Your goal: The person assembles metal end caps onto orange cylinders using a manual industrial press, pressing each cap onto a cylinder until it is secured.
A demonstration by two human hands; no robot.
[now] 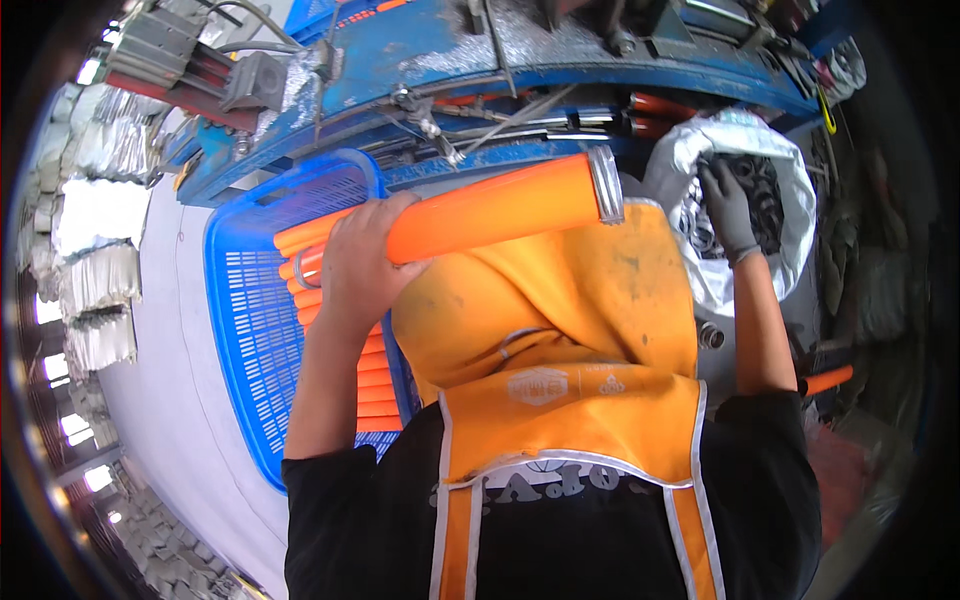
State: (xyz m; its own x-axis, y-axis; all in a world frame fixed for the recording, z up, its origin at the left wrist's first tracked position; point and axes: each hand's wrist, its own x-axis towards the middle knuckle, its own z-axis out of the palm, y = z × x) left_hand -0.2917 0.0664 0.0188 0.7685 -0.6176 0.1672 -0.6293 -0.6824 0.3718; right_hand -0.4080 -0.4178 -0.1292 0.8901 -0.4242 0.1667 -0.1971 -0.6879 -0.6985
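Note:
My bare left hand (365,250) is wrapped around a thick orange tube (490,210), holding it level above my lap. A silvery metal ring (606,185) encircles the tube's right end, and another metal ring (307,268) shows just left of my fingers. My right hand (728,205), in a grey glove, reaches into a white sack (672,165) and touches the pile of dark metal rings (765,200) inside. Its fingers look stretched out, though the rings partly hide the tips. Beneath my left arm, several orange tubes (372,378) lie stacked in a blue plastic basket (243,335).
Ahead stands a blue metal workbench (385,70) strewn with metal shavings, with rods and tubes on its lower shelf. A clamp-like machine (190,65) sits at far left. A small metal ring (711,335) lies below the sack. An orange-ended rod (828,380) is at the right.

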